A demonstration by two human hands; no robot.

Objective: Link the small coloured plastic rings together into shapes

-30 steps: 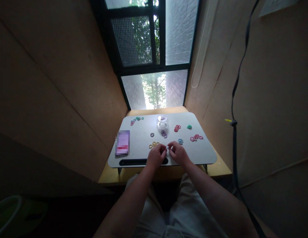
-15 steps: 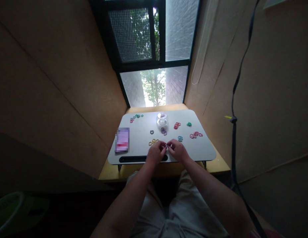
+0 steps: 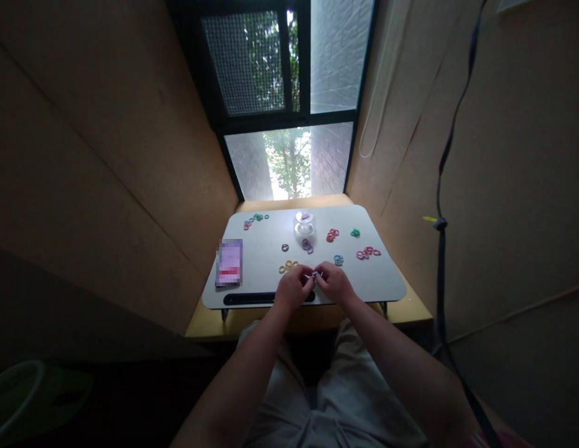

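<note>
The left hand and right hand together pinch one small greyish-blue piece, probably for fine control; yellow round rings lie at the left hand's eleven o'clock.

Yellow rings sat right at your left hand, obstructing forward travel there. Purple rings, then the transparent jar, stood straight ahead of you. Blue rings lay just beyond your right hand. You had bare tabletop between the pixelated panel and yellow rings, plus a narrower lane between blue and pink rings.
</note>
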